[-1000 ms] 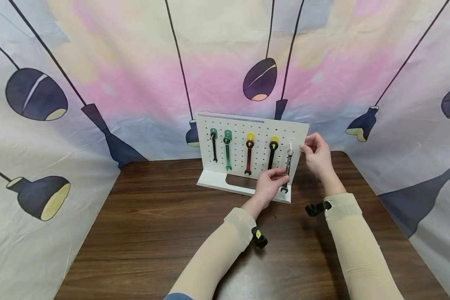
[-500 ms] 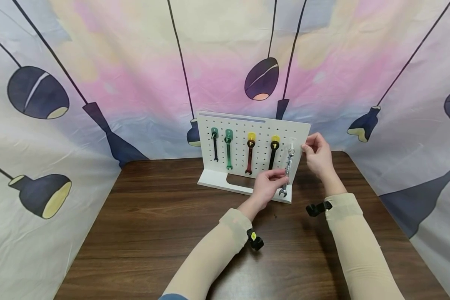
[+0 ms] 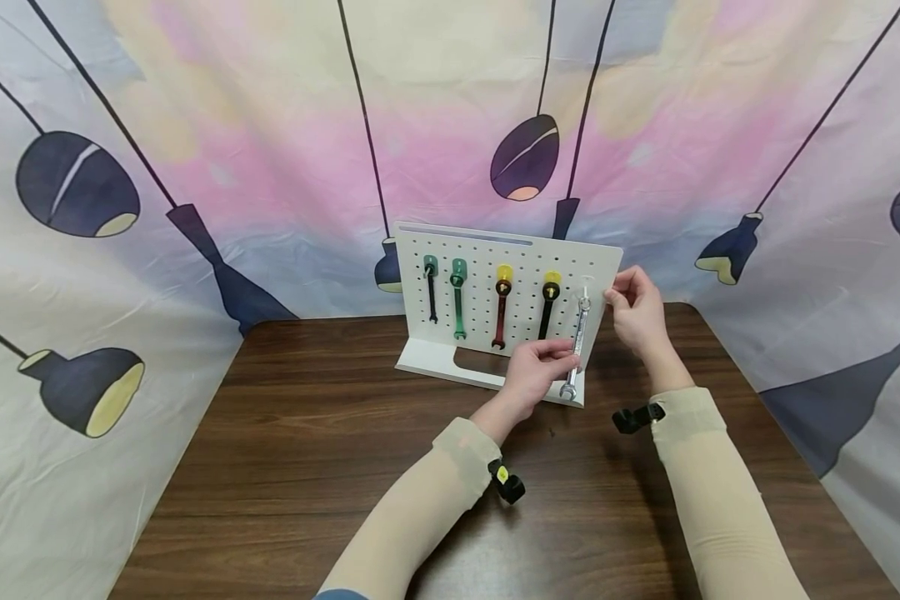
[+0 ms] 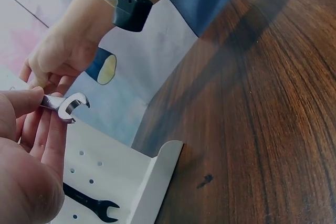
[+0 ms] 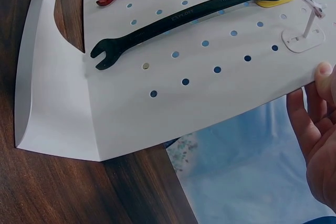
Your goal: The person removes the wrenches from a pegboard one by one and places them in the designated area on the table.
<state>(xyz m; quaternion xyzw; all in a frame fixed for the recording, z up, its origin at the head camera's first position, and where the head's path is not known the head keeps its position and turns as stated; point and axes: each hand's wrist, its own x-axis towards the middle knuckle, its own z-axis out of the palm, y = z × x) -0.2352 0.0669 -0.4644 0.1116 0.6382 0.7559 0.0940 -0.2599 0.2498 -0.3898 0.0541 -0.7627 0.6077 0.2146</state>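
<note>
Since the earlier frame the chrome combination wrench's (image 3: 581,327) open end has swung outward and slightly down, the left hand (image 3: 531,377) with it. Left thumb and fingers pinch the shank near that end; right hand (image 3: 636,312) pinches the right edge of the white pegboard (image 3: 483,252). Wrench's long axis slopes up and away from the left hand, ring end at the tip of the white hook (image 5: 303,41); whether threaded on, cannot tell. Ring lies nearer the right hand
</note>
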